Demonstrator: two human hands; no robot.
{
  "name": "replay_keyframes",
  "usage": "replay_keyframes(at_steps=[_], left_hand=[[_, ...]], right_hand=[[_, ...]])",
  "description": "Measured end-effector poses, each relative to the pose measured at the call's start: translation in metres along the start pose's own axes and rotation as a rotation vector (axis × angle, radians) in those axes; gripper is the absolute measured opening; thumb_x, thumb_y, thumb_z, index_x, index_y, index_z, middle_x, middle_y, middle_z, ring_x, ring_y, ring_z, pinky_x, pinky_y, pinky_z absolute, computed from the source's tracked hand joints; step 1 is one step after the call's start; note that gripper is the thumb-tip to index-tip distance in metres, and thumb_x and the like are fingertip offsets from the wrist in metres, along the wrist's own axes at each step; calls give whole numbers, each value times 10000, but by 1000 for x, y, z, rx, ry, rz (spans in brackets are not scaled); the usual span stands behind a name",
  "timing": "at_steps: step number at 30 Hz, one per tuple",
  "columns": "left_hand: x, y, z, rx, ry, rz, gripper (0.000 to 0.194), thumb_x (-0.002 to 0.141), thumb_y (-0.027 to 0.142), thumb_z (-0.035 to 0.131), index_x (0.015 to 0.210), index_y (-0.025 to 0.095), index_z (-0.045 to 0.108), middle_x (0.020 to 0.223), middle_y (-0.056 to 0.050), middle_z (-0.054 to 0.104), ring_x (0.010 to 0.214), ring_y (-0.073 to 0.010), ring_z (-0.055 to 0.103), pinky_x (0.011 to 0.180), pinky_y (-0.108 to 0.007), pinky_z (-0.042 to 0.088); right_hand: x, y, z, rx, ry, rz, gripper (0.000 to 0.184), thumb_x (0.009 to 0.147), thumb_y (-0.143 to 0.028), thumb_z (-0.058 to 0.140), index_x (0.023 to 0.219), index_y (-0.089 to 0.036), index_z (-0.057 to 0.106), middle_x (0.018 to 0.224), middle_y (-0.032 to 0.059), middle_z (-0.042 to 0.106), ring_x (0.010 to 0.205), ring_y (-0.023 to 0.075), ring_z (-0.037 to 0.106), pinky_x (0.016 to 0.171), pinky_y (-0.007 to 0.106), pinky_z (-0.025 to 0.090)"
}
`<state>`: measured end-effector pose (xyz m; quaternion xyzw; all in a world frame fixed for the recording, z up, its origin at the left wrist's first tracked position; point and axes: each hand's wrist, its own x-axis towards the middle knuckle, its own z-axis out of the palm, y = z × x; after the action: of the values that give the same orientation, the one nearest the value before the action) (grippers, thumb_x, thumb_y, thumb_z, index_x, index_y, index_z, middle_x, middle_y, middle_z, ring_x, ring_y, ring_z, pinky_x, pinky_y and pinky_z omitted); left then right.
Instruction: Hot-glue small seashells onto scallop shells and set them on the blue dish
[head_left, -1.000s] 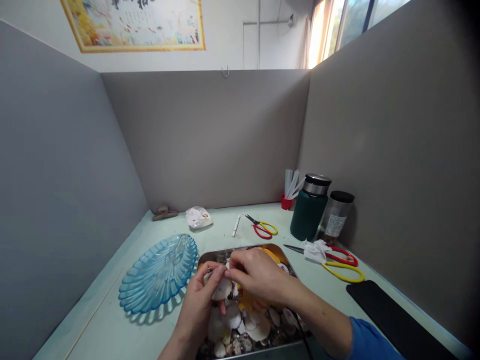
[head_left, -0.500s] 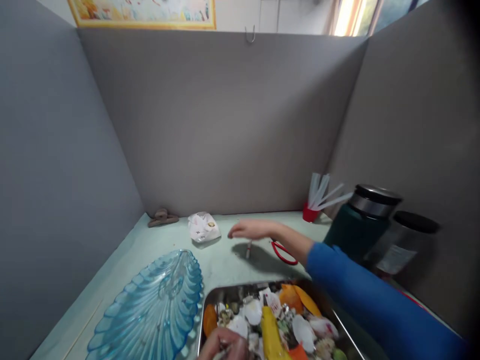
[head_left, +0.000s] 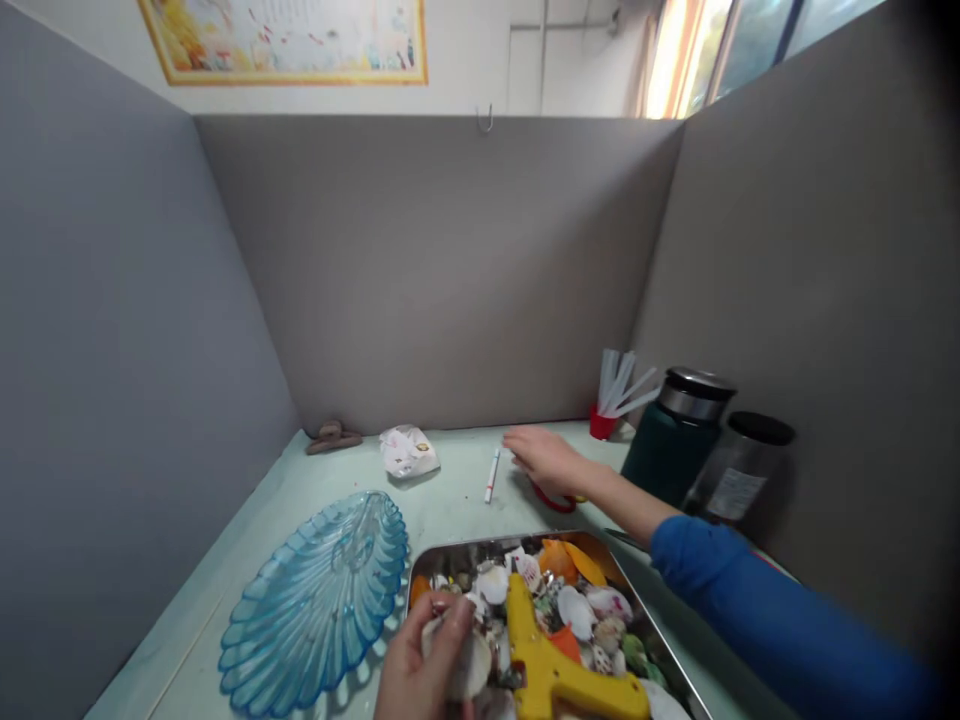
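My left hand (head_left: 424, 660) is closed on a pale shell (head_left: 474, 668), pinched between thumb and fingers above the metal tray (head_left: 611, 560), which sits toward the near edge of the desk (head_left: 442, 508). My right hand (head_left: 547, 462) is open, palm down, its fingers stretched toward the far edge. Under it, partly covered, is a pair of scissors (head_left: 556, 500) whose red handle shows; I can't tell whether I'm touching it.

Inside the tray, a yellow glue gun (head_left: 536, 655) lies on a heap of mixed shells, just to the right of the shell I'm holding. The blue scalloped dish (head_left: 322, 610) stands beside the tray, toward the desk's left edge. A white stick (head_left: 492, 476) with a red band lies just left of my right hand, and a crumpled white packet (head_left: 409, 453) is near the far edge. A brown object (head_left: 332, 438) rests in the far left corner. In the far right corner, a red cup (head_left: 603, 426) holds translucent sticks; nearer me along the right edge stand a dark green flask (head_left: 660, 455) and a black-lidded jar (head_left: 739, 490).
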<state>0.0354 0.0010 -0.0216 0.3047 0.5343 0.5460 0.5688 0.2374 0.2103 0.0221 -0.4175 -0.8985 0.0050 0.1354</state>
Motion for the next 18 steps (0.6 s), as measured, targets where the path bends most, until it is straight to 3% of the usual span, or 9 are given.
replay_keyframes(at_steps=[4,9,18], left_hand=[[-6,8,2,-95,-32,99,434,583,547,746,736,190,553,492,52,544,347,-88,438,257,-156,316],[-10,10,3,-85,-58,150,417,622,529,730,766,167,580,516,51,542,381,-85,451,275,-156,353],[-6,4,-1,-68,-108,159,437,624,561,712,764,175,565,515,59,538,371,-82,433,270,-165,356]], right_hand=[[-44,-27,1,-49,33,-45,326,859,-209,523,1178,-174,578,1253,118,568,1201,244,458,1017,372,324],[-70,-27,-6,-60,67,-5,291,879,-217,479,1138,-162,600,1191,130,592,1115,243,517,954,358,378],[-67,-39,-15,-30,16,-13,321,867,-229,490,1158,-162,606,1228,141,584,1139,266,512,947,371,392]])
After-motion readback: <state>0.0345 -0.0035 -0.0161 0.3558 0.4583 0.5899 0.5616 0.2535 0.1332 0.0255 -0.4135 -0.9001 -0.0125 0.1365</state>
